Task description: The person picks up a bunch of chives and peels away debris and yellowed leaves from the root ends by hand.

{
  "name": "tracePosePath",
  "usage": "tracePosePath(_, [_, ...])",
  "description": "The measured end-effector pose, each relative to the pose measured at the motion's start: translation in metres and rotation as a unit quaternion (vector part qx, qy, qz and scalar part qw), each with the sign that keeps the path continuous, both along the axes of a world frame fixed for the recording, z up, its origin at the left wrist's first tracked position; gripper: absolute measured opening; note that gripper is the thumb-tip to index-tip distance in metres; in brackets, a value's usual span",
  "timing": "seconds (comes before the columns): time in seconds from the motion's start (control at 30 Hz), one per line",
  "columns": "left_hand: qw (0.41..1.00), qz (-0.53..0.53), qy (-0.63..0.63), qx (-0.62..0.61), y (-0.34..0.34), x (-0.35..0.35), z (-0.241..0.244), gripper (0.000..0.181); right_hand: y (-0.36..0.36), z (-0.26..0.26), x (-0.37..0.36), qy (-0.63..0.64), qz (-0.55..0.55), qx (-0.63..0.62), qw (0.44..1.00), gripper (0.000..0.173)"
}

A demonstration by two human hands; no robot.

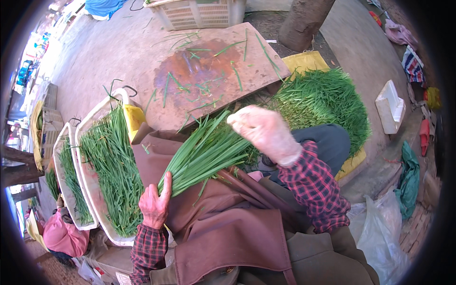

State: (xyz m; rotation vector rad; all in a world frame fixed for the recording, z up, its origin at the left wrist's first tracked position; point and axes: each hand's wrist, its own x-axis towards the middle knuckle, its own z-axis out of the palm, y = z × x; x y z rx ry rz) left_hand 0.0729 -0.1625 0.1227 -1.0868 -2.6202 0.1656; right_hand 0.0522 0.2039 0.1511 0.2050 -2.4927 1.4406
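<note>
My left hand [155, 203] grips one end of a bunch of green chives [203, 156], thumb laid along the leaves. The bunch slants up and right above the brown apron [228, 231] on my lap. Over its far end hovers my right hand [263, 131], motion-blurred and seemingly in a thin pale glove. Its fingers look curled, but whether anything is between them is unclear. Beyond that hand, a large heap of chives [327, 103] lies on yellow sheeting [306, 61]. To my left, a white plastic bin [81, 121] is filled with more chives.
A wet board [221, 67] with scattered leaves lies ahead. Behind it stand a plastic crate [199, 14] and a tree trunk [302, 25]. A second chive-filled bin [58, 142] and a person in pink [66, 233] are at left. Plastic bags [381, 228] and a foam box [390, 107] sit right.
</note>
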Motion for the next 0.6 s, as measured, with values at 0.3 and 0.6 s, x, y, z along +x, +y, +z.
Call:
tracePosePath(0.3, [1.000,-0.023,-0.004,0.020,-0.003,0.003,-0.003,0.064,-0.018,-0.048,-0.017,-0.202,0.148,0.032,0.968,0.033])
tracePosePath(0.6, [0.999,-0.021,-0.005,0.048,0.000,0.001,-0.001,0.068,-0.044,-0.050,-0.019,-0.177,0.147,-0.066,0.971,0.021])
